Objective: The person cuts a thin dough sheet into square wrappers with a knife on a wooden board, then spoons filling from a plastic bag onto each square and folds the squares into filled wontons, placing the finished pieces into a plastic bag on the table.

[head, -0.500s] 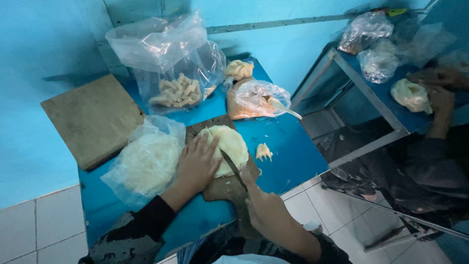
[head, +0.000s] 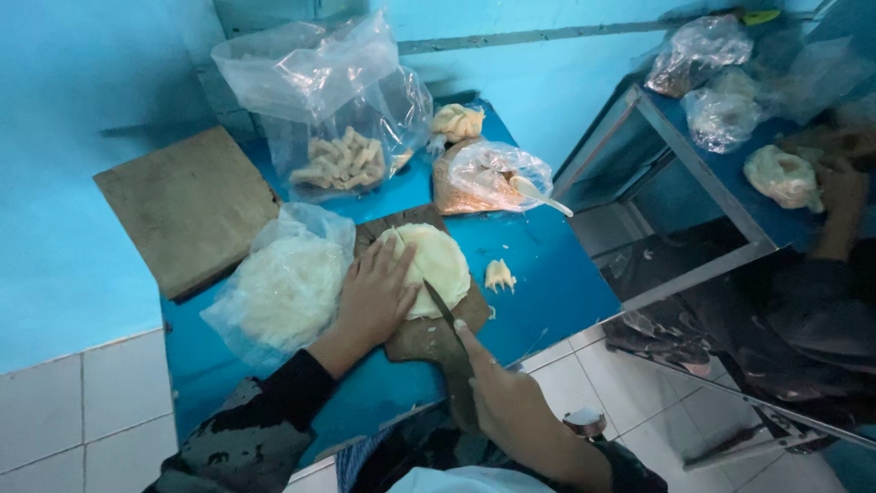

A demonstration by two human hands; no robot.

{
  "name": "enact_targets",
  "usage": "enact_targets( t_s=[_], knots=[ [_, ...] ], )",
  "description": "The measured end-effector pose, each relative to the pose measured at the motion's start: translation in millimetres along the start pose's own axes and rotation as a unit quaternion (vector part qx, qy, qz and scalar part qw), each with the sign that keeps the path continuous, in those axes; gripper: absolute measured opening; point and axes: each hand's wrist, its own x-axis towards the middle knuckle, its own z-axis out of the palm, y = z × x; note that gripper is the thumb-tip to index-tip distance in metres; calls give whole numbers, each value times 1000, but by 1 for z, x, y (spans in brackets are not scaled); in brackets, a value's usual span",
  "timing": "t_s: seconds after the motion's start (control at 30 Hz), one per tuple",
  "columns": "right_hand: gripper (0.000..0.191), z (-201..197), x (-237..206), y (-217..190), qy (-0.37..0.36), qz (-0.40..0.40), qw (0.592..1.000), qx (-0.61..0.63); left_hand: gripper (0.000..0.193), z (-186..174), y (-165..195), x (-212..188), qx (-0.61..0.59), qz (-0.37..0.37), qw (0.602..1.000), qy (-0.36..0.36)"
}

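A bag of white dough (head: 283, 288) lies at the left on the blue table (head: 547, 274). The left hand (head: 374, 297), fingers spread, presses flat on a round dough sheet (head: 436, 265) atop a small cutting board (head: 429, 336). The right hand (head: 502, 402), nearer, grips a knife (head: 440, 306) whose blade touches the dough's right edge.

Your left hand (head: 376, 297) covers one side of the flat dough (head: 436, 265), your right hand (head: 500, 402) hides the knife (head: 440, 304) handle, your arms run off the bottom edge, another person's hand (head: 841, 187) is dim and blurry at the right edge, cloudy bags (head: 315, 78) blur what's inside
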Motion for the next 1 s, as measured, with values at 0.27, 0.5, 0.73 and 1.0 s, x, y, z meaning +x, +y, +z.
enact_targets(
  t_s=[0.27, 0.5, 0.73, 1.0],
  knots=[
    [77, 16, 16, 13, 22, 8, 1000, 15, 69, 4, 0, 1, 14, 1, 1000, -7],
    [77, 6, -2, 10, 10, -48, 998, 28, 70, -1, 0, 2, 7, -11, 999, -37],
    [80, 9, 1, 10, 2, -26, 999, 29, 70, 3, 1, 0, 14, -6, 1000, -6],
    [96, 13, -17, 27, -79, -22, 997, -16, 69, -1, -1, 1, 2, -1, 1000, -7]
  ],
)
